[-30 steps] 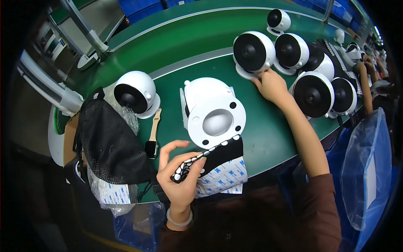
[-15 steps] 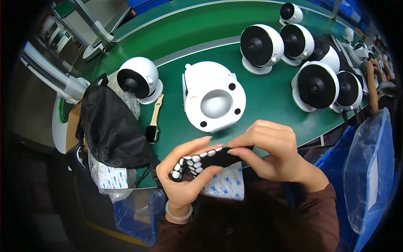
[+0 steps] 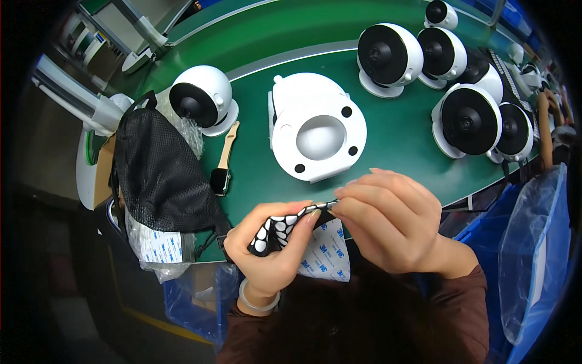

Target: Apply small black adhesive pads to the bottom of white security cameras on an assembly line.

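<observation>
My left hand (image 3: 273, 242) is closed round a folded black sheet of adhesive pads (image 3: 282, 229) with white round spots. Pinched fingers of my right hand (image 3: 391, 221) meet the sheet's upper right edge; whether a loose pad is between them is hidden. Below the hands hangs a white backing liner (image 3: 327, 255) with blue print. Just beyond them, a round white device (image 3: 285, 145) lies with its ring-shaped base turned up. On that ring sit three black round pads (image 3: 346, 111).
Several black-fronted white camera-like devices (image 3: 388, 60) stand at the right; another (image 3: 203, 97) stands at the left. A smartwatch (image 3: 220, 180) with a tan strap lies beside a black mesh bag (image 3: 163, 170). Blue bins with plastic liners (image 3: 527, 255) flank the green table (image 3: 412, 133).
My right hand has turned and now pinches the sheet's upper edge with fingertips together. My left thumb has moved up along the sheet, which is bent more tightly. The view has shifted slightly.
</observation>
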The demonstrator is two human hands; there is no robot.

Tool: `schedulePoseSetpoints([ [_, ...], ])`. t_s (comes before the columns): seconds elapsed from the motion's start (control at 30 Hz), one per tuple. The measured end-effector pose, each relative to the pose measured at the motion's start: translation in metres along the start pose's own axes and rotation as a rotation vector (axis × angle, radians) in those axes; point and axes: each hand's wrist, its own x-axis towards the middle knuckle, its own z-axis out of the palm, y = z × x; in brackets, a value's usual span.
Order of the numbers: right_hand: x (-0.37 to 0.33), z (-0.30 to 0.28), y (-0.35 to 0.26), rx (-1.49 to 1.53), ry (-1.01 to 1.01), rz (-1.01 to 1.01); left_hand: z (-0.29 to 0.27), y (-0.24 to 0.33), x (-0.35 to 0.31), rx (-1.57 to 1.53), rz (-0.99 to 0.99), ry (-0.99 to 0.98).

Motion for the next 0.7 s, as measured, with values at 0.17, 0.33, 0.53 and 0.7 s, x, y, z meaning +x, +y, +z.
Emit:
schedulePoseSetpoints([
  [0.17,0.019,-0.015,-0.006,0.195,-0.038,0.087,-0.008,-0.019,0.014,-0.07,0.098,0.068],
  [0.33,0.053,0.016,0.03,0.254,-0.04,0.292,-0.005,-0.016,0.019,-0.061,-0.07,-0.05],
  [0.53,0.06,0.019,0.026,0.273,-0.103,0.397,0.0,-0.01,0.027,-0.098,-0.139,-0.042],
  [0.7,0.061,0.024,0.025,0.284,-0.09,0.402,0.0,-0.013,0.029,-0.092,-0.119,-0.06],
])
